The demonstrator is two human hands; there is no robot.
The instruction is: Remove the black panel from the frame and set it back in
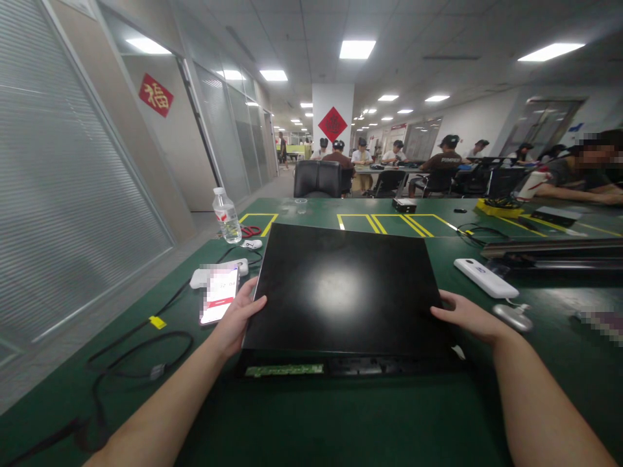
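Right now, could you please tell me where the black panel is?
In the head view, the black panel is in the middle, held at its sides between the left hand and the right hand, over the green table.

A green table [341, 421] is bearing a bottle [226, 219], a lit phone [222, 295] and a white power bank [484, 277]; a black panel [341, 292] is perhaps resting there.
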